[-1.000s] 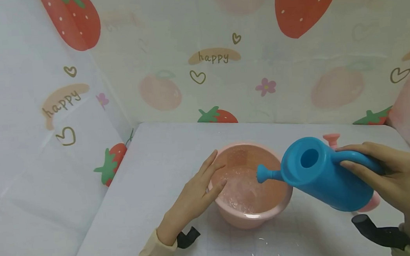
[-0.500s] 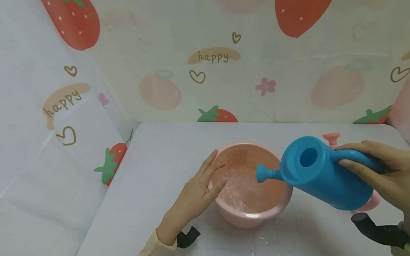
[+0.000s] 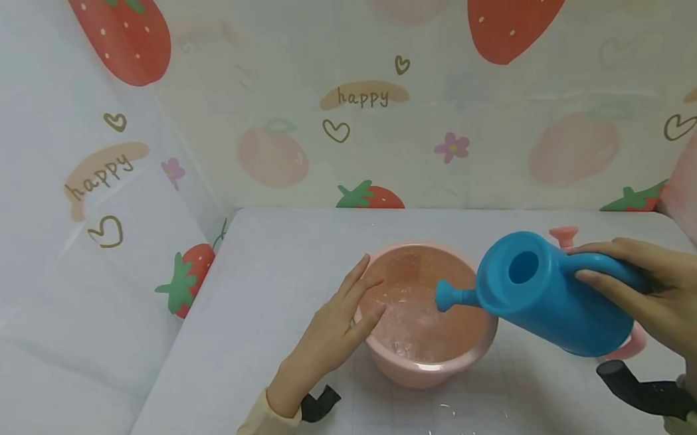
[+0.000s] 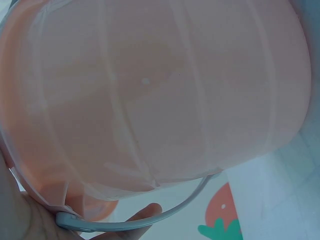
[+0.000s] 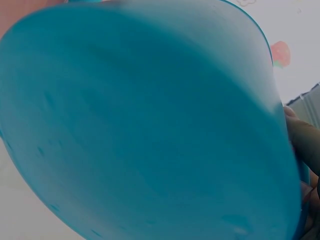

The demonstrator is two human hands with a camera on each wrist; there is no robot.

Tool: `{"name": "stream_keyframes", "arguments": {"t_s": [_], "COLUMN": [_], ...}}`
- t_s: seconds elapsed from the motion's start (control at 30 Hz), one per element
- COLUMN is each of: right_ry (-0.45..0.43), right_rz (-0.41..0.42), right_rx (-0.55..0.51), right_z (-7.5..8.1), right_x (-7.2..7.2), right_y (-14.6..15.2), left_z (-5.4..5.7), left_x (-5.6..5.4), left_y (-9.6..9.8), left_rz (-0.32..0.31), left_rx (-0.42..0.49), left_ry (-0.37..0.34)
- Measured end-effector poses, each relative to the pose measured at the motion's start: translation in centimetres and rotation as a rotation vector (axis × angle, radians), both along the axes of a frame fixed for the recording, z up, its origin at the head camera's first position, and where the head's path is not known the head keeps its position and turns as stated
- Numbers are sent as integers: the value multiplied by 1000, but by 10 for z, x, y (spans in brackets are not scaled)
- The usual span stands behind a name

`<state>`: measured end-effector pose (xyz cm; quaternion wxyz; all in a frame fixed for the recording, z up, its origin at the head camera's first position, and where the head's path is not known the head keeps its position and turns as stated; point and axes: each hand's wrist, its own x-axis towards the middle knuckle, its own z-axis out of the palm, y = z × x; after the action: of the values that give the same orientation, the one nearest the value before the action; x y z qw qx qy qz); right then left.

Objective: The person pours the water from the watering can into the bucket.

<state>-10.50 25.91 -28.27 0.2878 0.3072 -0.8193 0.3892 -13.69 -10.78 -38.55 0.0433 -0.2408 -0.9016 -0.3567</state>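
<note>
My right hand (image 3: 667, 291) grips the handle of a blue watering can (image 3: 576, 320), tilted so that its spout points left over a pink bucket (image 3: 409, 375). Water (image 3: 415, 330) inside the bucket is rippled and splashing. With fingers spread and fairly straight, my left hand (image 3: 331, 325) rests on the bucket's left rim. The left wrist view has the bucket's side (image 4: 160, 90) close up, with a grey bail handle (image 4: 150, 220) hanging by the fingers. In the right wrist view, the can's underside (image 5: 150, 125) covers most of the picture, fingers showing at the right edge.
Behind the watering can, a pink object with a flared top (image 3: 564, 235) is mostly hidden. Water drops (image 3: 450, 411) lie on the white table cover (image 3: 280, 268) in front of the bucket. Strawberry-printed cloth (image 3: 380, 149) hangs behind and at both sides.
Both hands stay almost where they were; the watering can shifts only very slightly. Ripples in the bucket's water differ, and the left cloth has moved a little to the left.
</note>
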Motion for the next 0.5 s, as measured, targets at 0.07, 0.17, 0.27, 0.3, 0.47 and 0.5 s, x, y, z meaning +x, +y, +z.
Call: {"name": "stream_keyframes", "arguments": {"t_s": [0.07, 0.17, 0.27, 0.3, 0.47, 0.5], "right_ry": [-1, 0, 0, 0, -1, -1], "right_rz": [-1, -9, -13, -11, -29, -31], "right_rx": [-1, 2, 3, 3, 4, 4], "right_z": [0, 0, 0, 0, 0, 0], "right_x": [0, -1, -1, -2, -2, -2], "right_y": [0, 0, 0, 0, 1, 1], "left_z": [0, 0, 0, 0, -1, -1], "left_x": [0, 0, 0, 0, 0, 0], "left_y": [0, 0, 0, 0, 0, 0], "left_rz": [-3, -2, -3, -3, -5, -5], "left_rx": [0, 0, 5, 6, 9, 8], "left_ry": [6, 10, 11, 10, 8, 8]}}
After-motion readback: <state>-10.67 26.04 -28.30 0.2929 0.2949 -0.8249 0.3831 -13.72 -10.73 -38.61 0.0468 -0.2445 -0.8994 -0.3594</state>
